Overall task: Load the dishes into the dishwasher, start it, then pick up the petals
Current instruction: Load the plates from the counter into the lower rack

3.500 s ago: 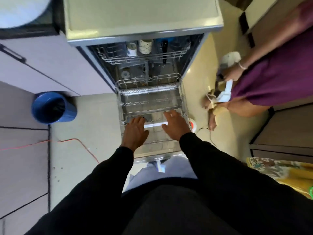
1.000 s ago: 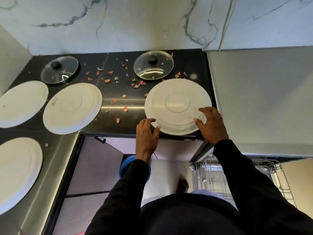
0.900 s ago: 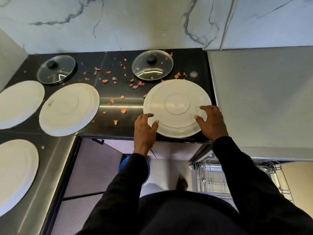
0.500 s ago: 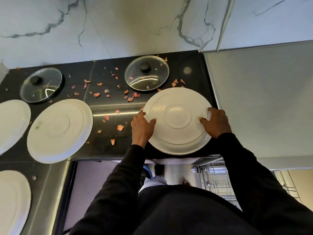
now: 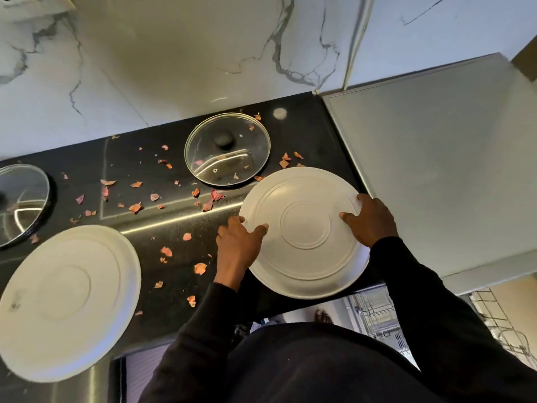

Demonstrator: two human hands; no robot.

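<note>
A large white plate (image 5: 305, 231) lies upside down at the right end of the black counter (image 5: 180, 216). My left hand (image 5: 238, 242) grips its left rim and my right hand (image 5: 369, 219) grips its right rim, thumbs on top. The plate's near edge hangs past the counter's front. A second white plate (image 5: 66, 301) lies upside down at the left. A glass lid (image 5: 228, 149) with a black knob sits behind the held plate; another glass lid (image 5: 20, 205) shows at the far left. Pink petals (image 5: 136, 206) are scattered over the counter. The dishwasher rack (image 5: 377, 315) shows below right.
A grey dishwasher top (image 5: 436, 170) adjoins the counter on the right. A marble wall (image 5: 203, 53) rises behind. My dark sleeves and body fill the lower frame.
I left the dishwasher rack and took the right plate by both rims. Over the last second it slid toward me, its near edge now past the counter's front; the view shifted right.
</note>
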